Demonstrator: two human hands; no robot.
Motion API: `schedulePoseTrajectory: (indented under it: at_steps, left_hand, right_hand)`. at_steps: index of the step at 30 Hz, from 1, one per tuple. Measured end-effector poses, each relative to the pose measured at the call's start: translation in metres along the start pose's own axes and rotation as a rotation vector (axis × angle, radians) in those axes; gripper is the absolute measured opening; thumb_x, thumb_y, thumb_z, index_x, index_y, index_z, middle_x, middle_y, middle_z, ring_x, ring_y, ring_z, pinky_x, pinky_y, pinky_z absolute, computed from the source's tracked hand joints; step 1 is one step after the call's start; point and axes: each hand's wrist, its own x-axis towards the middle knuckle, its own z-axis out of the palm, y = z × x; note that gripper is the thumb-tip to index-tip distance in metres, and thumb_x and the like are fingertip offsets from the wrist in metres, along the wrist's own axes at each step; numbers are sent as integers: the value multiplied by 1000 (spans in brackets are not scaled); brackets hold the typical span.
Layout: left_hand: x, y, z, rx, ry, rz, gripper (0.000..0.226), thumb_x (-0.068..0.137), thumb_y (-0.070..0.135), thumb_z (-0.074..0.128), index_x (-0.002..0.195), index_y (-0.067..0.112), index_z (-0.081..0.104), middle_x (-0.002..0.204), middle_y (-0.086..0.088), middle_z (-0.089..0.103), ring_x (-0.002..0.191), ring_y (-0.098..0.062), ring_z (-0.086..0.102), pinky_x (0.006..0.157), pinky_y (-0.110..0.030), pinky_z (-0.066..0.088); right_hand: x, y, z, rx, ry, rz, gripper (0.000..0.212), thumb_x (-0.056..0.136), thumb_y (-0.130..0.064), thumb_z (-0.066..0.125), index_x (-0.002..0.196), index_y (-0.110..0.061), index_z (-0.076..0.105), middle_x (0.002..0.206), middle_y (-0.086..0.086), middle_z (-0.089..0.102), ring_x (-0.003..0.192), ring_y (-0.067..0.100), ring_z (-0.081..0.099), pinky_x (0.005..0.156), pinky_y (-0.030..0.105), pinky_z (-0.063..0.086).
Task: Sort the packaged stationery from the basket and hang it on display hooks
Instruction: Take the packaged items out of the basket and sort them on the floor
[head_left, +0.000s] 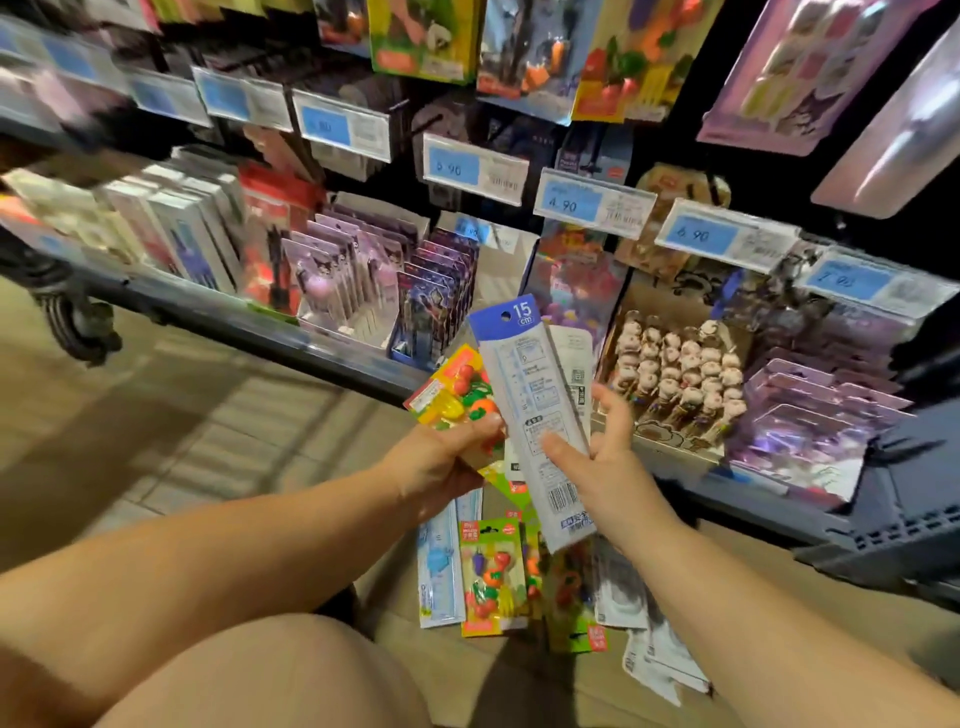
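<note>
My left hand (447, 454) grips a yellow and green pack of fruit-shaped erasers (454, 395) by its lower part. My right hand (597, 452) pinches a long white ruler pack with a blue "15 cm" header (530, 410), thumb on its front and fingers behind; it stands nearly upright in front of the shelf. A second white pack (574, 364) shows just behind the ruler pack. On the floor below my hands lie more packs: a fruit eraser pack (491, 577), a ruler pack (439, 566) and several white packs (660, 660). No basket is in view.
Shelves ahead hold boxed pens (343, 291), small figure toys in a tray (680, 379) and purple packs (815, 415). Blue price tags (592, 202) line the hook rail, with hanging packs (421, 36) above. A dark crate (914, 519) stands at right. My knee (291, 675) is bottom left.
</note>
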Motion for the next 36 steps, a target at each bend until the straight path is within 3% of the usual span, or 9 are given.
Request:
schedulePoseTrajectory:
  at_steps: [3, 7, 12, 14, 17, 23, 28, 31, 36]
  left_hand:
    - [-3, -2, 1, 37, 28, 1, 43, 74, 18, 69, 116, 9, 65, 107, -11, 73, 90, -24, 72, 74, -39, 61]
    - [-7, -3, 1, 66, 60, -3, 50, 73, 20, 72, 121, 7, 64, 115, -16, 70, 94, -28, 71, 80, -43, 60]
    - [-12, -3, -2, 70, 51, 13, 37, 78, 19, 75, 113, 10, 67, 109, -14, 72, 88, -26, 72, 71, -37, 60]
    - [-12, -3, -4, 67, 63, 14, 44, 74, 22, 73, 115, 8, 66, 111, -17, 71, 90, -29, 72, 72, -38, 60]
    - [-14, -5, -5, 66, 53, 8, 48, 75, 21, 71, 119, 4, 64, 115, -20, 69, 94, -33, 70, 79, -43, 59]
    - [-18, -7, -4, 32, 55, -39, 49, 75, 23, 74, 120, 6, 63, 115, -20, 69, 95, -35, 70, 79, -45, 59]
    - [-17, -4, -1, -50, 91, -45, 30, 78, 24, 69, 105, 13, 69, 104, -14, 74, 85, -31, 73, 77, -46, 60]
    - [-16, -6, -3, -65, 105, -40, 30, 76, 26, 69, 103, 14, 69, 99, -12, 75, 82, -29, 73, 75, -45, 60]
    - [-17, -5, -1, -107, 128, -67, 20, 88, 31, 62, 98, 16, 70, 91, -7, 76, 75, -22, 74, 67, -38, 61]
  right_hand:
    - [0, 2, 1, -102, 15, -59, 64, 94, -17, 62, 136, -46, 24, 130, -9, 55, 111, 6, 58, 98, 33, 45]
    - [6, 6, 2, -367, -4, -63, 79, 90, -45, 59, 150, -49, 8, 149, -4, 39, 131, 17, 44, 109, 43, 38]
    - [5, 1, 6, -462, -61, -38, 118, 52, -90, 58, 149, -51, 3, 148, -10, 42, 133, 17, 44, 106, 49, 41]
    - [6, 1, 7, -497, -78, -59, 122, 44, -95, 56, 147, -54, 6, 143, -11, 48, 130, 17, 48, 102, 50, 44]
    - [3, -2, 14, -504, -67, -107, 93, 57, -75, 59, 139, -58, 19, 133, -10, 56, 120, 18, 55, 96, 49, 48]
    - [0, -7, 14, -462, -74, -66, 70, 78, -51, 64, 131, -67, 21, 132, -13, 59, 117, 16, 58, 95, 48, 50]
    - [4, -2, 16, -576, -72, -28, 83, 94, -35, 57, 151, -48, -2, 144, 1, 34, 126, 25, 45, 92, 32, 39]
    - [3, 0, 19, -603, -104, -4, 81, 98, -28, 50, 150, -47, -10, 152, 3, 21, 133, 28, 36, 87, 31, 33]
    - [-1, 1, 20, -614, -119, -51, 78, 98, -27, 47, 146, -55, -7, 146, 0, 25, 128, 26, 43, 98, 38, 41]
